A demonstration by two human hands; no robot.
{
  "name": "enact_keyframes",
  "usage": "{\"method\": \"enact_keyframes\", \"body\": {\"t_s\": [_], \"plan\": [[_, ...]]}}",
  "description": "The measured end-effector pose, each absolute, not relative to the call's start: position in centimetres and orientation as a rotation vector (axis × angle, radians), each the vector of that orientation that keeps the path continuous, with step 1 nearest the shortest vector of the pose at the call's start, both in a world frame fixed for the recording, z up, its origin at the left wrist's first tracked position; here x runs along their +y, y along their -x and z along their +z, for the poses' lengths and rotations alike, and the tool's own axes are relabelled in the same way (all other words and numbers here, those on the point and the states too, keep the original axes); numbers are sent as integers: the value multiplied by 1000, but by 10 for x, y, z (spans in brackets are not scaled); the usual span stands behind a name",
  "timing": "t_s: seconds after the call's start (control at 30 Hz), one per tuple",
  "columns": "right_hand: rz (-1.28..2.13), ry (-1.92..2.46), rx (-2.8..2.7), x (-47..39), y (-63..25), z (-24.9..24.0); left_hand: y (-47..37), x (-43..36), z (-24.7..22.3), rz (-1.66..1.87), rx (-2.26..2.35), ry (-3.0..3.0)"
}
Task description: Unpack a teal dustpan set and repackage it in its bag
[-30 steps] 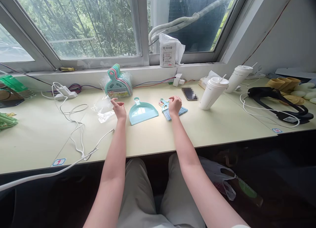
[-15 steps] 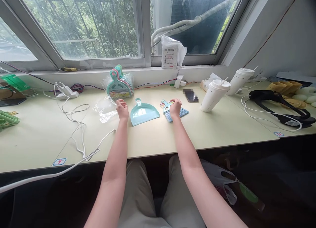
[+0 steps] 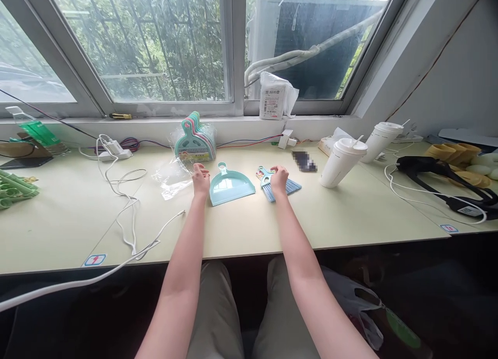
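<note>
On the pale desk (image 3: pixel 350 213) we rest our left hand (image 3: pixel 201 178) loosely curled at the teal dustpan's (image 3: pixel 231 184) left edge, steadying it flat, while our right hand (image 3: pixel 279 178) presses on the small blue brush (image 3: pixel 286 189), grip narrow, pinning the bristles beside the pan

Teal dustpan (image 3: pixel 231 184) lies flat beside blue-bristled brush (image 3: pixel 277 183).

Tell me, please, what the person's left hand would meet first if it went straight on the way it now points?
Probably the wrapped stack of dustpans by the window wall. The left hand points away from the person, just left of the single teal dustpan. The clear plastic wrapper lies slightly left of that line, though depth is hard to judge.
</note>
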State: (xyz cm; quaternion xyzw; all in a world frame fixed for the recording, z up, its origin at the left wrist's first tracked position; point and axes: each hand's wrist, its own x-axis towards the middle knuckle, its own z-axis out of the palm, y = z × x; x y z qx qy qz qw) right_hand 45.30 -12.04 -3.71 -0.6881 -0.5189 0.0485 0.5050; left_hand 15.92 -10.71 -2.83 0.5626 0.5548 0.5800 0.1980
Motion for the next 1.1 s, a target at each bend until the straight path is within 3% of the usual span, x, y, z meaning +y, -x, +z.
{"method": "enact_keyframes", "body": {"t_s": [0.57, 0.83, 1.1], "plan": [[-29, 2136, -1480, -143, -428, -30, -156, -124, -31, 1487, 1763, -1720], [-75, 2048, -1434, -147, -428, -19, -155, -133, -22, 1577, 1810, -1627], [-211, 1863, -1752, -157, -390, -2, -151, -128, -28, 1277, 1980, -1778]]}}
